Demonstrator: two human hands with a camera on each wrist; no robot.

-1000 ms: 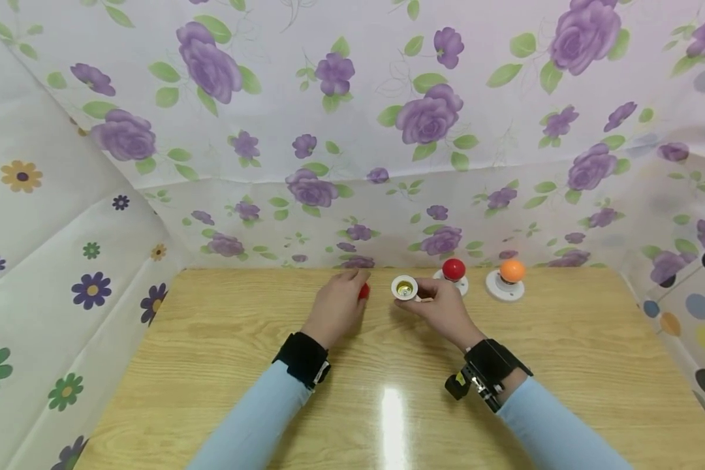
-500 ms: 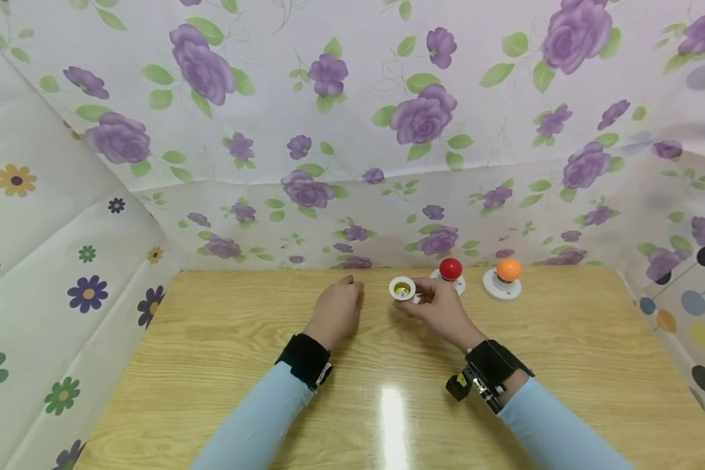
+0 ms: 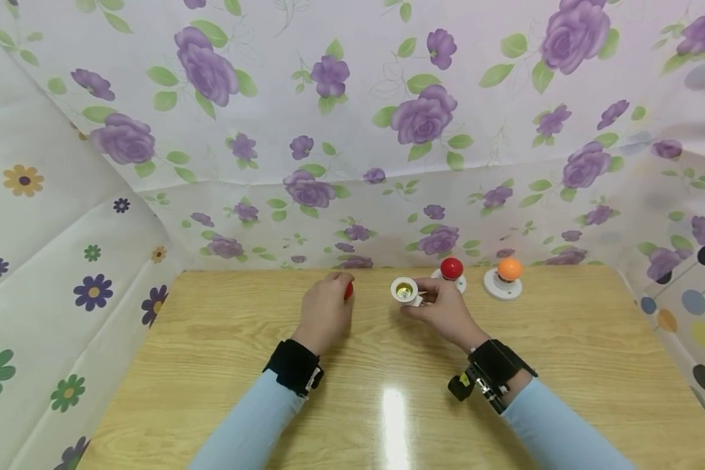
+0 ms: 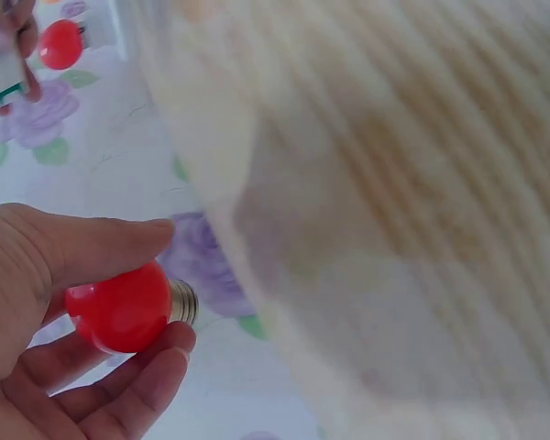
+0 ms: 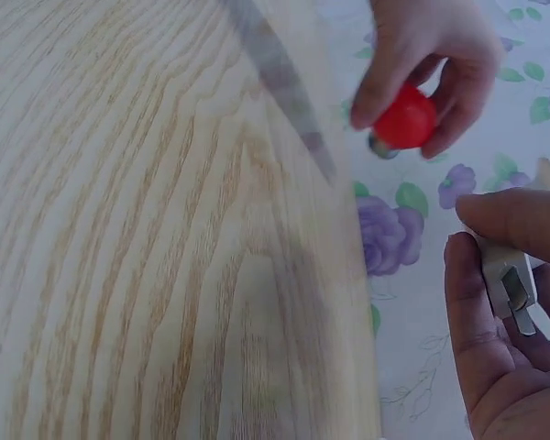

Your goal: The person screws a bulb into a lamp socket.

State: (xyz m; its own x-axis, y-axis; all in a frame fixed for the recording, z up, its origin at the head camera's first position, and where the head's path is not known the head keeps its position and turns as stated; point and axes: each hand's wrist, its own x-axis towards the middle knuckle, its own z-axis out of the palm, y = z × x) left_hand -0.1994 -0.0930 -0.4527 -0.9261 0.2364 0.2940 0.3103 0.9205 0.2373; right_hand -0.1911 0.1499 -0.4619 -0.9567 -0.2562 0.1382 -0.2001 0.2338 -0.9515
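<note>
Just below the head view's centre, the left hand (image 3: 324, 307) curls its fingers round a red bulb (image 4: 121, 310), now farther left and showing again; the right hand (image 3: 446, 312) pinches a white socket (image 3: 412, 299), hardly moved.

Head cam's bright and even, with 1 long white glare streak on the near part of the desk (image 3: 170, 365) and a soft shadow by the left grip (image 3: 324, 307). Edges look a bit stretched. The 2 wrist cams are hazier: left smears and washes out the wood, right's dimmer, its red bulb (image 5: 406, 117) kinda fuzzy.
</note>
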